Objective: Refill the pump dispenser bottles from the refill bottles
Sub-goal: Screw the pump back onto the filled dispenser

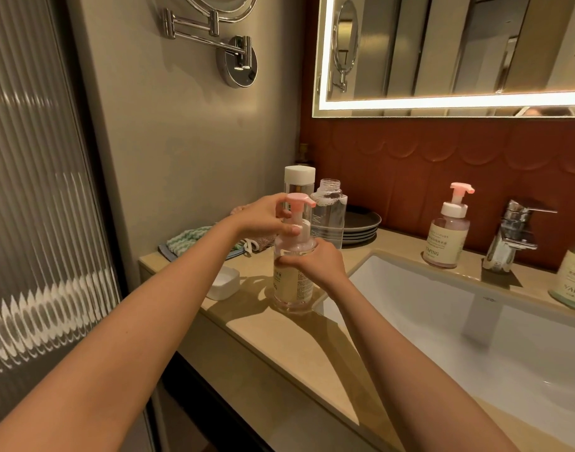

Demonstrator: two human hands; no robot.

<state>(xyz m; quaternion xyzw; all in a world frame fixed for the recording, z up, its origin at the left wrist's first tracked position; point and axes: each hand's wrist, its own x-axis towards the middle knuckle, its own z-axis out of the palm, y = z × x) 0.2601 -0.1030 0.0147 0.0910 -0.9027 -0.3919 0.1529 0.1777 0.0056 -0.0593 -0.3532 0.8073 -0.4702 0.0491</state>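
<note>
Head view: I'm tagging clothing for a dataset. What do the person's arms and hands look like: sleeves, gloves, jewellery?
No sleeves are in view on either arm. The left hand and the right hand wear no gloves, and no watch, bracelet or ring shows.

Left hand in a pinch above, right hand curled in a grip.

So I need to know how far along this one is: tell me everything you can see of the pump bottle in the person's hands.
The pump bottle is clear, plastic-looking, with a cream label in dark print, a white collar and a pink pump head whose spout points right. It stands upright on the beige counter, by the left corner of the sink. The left hand grips the collar; the right hand wraps the body. The fill level is hard to read.
</note>
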